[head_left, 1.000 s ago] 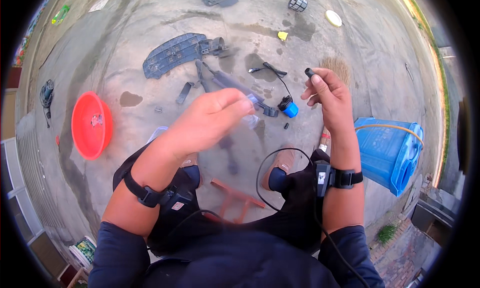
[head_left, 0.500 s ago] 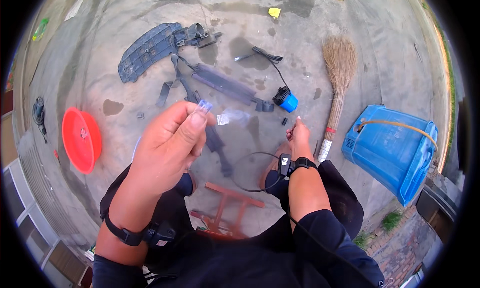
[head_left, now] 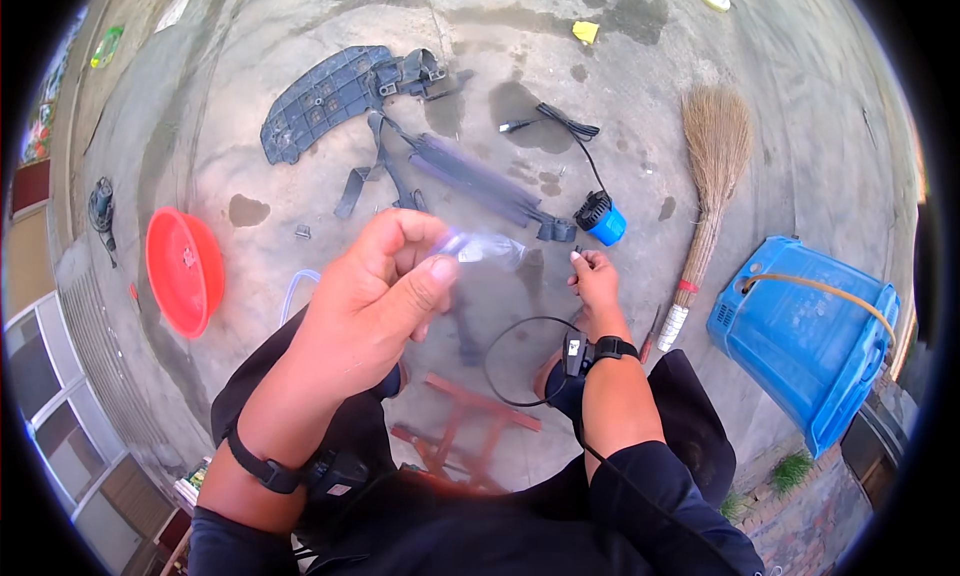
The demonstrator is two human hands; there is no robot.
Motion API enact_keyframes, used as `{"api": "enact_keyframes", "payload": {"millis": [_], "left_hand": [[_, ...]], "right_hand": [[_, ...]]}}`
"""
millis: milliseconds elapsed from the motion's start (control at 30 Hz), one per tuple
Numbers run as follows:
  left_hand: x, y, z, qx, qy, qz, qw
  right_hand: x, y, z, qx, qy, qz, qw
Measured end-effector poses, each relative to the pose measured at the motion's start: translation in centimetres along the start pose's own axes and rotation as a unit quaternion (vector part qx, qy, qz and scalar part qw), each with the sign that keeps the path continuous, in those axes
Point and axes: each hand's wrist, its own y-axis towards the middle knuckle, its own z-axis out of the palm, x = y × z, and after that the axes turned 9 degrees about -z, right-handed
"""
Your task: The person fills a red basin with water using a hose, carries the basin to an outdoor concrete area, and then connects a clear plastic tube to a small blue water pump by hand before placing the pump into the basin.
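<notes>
My left hand [head_left: 385, 286] is raised in front of me, thumb and forefinger pinched on a short clear plastic piece [head_left: 450, 244], possibly a bit of tubing. Lower and to the right, my right hand [head_left: 598, 281] reaches down with thumb and fingers closed on a small black piece [head_left: 578, 249]. Just beyond it lies a blue and black water pump [head_left: 607, 226], its black cable [head_left: 570, 124] bundled farther off. A clear plastic bag [head_left: 498, 250] with a white label shows right behind my left fingertips, partly hidden by them.
A red basin [head_left: 205, 276] stands at left, a straw broom [head_left: 712, 166] and a blue tank with a hose [head_left: 800, 326] at right. A dark plastic panel with straps [head_left: 325, 101] lies ahead. A reddish frame [head_left: 470, 426] is between my feet; clear tubing [head_left: 292, 294] lies beside my left leg.
My right fingers have closed on the small black piece that lay on the ground. My left hand has shifted slightly right and down with the clear piece. The whole view has shifted a little.
</notes>
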Motion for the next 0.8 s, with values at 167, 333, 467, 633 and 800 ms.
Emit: {"api": "enact_keyframes", "payload": {"millis": [167,333,467,633,800], "left_hand": [[0.2,-0.6,-0.4,0.038,0.068,0.068,0.995],[-0.8,-3.0,-0.9,0.056,0.086,0.103,0.989],[-1.0,-4.8,-1.6,0.068,0.113,0.196,0.972],[-1.1,-7.2,-2.2,0.077,0.155,0.279,0.945],[-1.3,-8.6,-2.8,0.062,0.22,0.341,0.912]], "right_hand": [[11.9,-4.7,0.2,0.2,0.263,-0.049,0.943],[26.2,-11.7,-0.6,0.31,0.254,-0.194,0.895],[32.6,-19.1,-3.0,0.345,0.143,-0.302,0.877],[33.1,-25.4,-3.9,0.321,0.055,-0.359,0.875],[31.6,-26.6,-2.9,0.275,0.031,-0.408,0.87]]}}
